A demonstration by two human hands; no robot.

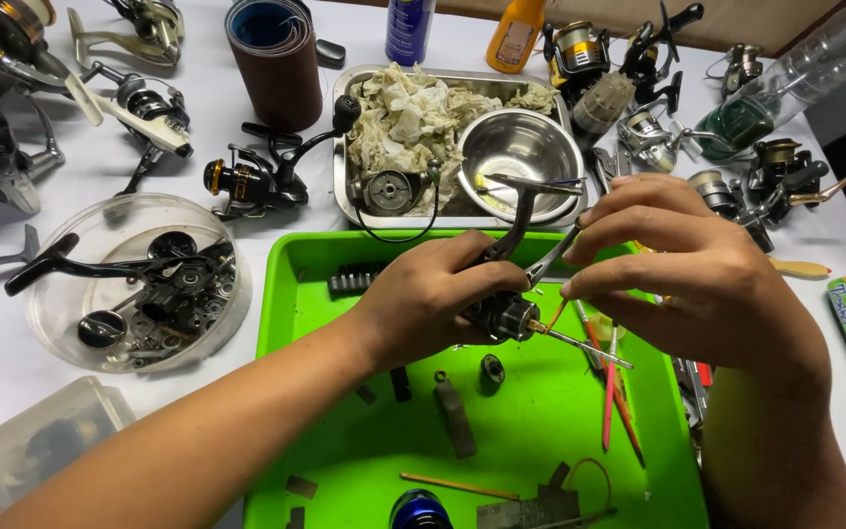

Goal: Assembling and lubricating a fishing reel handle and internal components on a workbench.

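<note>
Gripping reel body (503,315), both hands

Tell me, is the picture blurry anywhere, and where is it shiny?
In the head view, the left hand and right hand gripping the reel body look fairly sharp; the steel bowl shows bright glare; the clear round tub glints; the bottom edge looks softer, and the table edges bend a little.
</note>
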